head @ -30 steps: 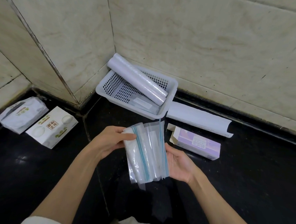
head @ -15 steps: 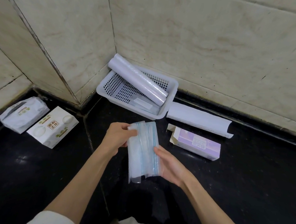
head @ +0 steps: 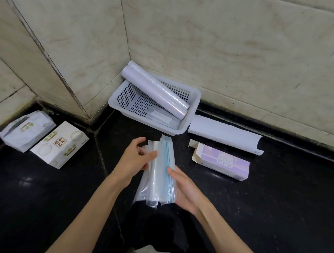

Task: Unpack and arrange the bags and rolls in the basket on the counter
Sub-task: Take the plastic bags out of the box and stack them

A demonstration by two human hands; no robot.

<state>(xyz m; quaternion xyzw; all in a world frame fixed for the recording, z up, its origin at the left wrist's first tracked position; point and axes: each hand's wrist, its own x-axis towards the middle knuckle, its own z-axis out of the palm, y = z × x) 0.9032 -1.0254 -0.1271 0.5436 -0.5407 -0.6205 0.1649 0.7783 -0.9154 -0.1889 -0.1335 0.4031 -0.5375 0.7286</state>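
Note:
I hold a stack of clear zip bags [head: 157, 176] with blue seal strips upright over the black counter. My left hand [head: 133, 159] pinches the stack's upper left edge. My right hand [head: 184, 187] cups its right side from below. Behind them a white perforated basket [head: 192, 110] sits in the wall corner. A long white roll [head: 154, 89] lies slanted across the basket, one end sticking out over the back rim. A flat clear packet [head: 161, 116] lies on the basket floor.
A curled white sheet [head: 225, 135] lies right of the basket. In front of it lies an opened purple box [head: 222, 162]. At the left stand a white printed box [head: 60, 144] and a white soft pack [head: 26, 128]. Marble walls close the back.
The fanned-out bags have been pushed together into a narrower stack. My hands have shifted along it and turned it slightly; the basket and other items are unmoved.

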